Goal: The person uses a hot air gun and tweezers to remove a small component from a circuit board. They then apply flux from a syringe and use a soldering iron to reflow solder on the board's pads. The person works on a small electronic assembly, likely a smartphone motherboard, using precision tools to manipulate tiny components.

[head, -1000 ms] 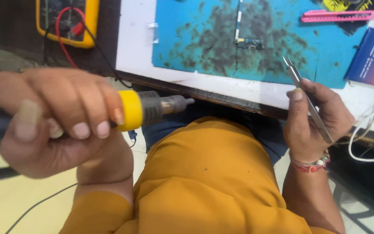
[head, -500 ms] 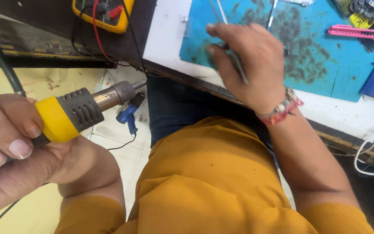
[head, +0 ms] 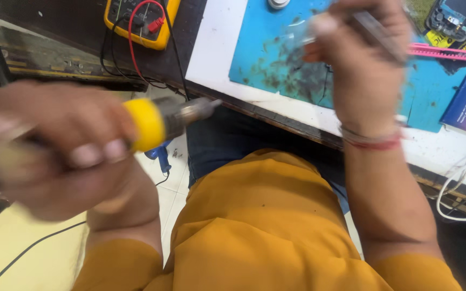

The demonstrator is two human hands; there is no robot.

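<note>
Yellow-collared hot-air tool (head: 157,123), clamped in the left hand (head: 55,145), pokes its metal nozzle beyond the fingertips toward the lap, risking a burn, while the right hand (head: 360,59) pinches blurred tweezers (head: 376,35) over the blue mat (head: 276,59).

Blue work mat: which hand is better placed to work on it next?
Probably the right hand: it hangs over the blue work mat holding tweezers. The left hand grips the hot-air tool off the bench, over the lap.
</note>
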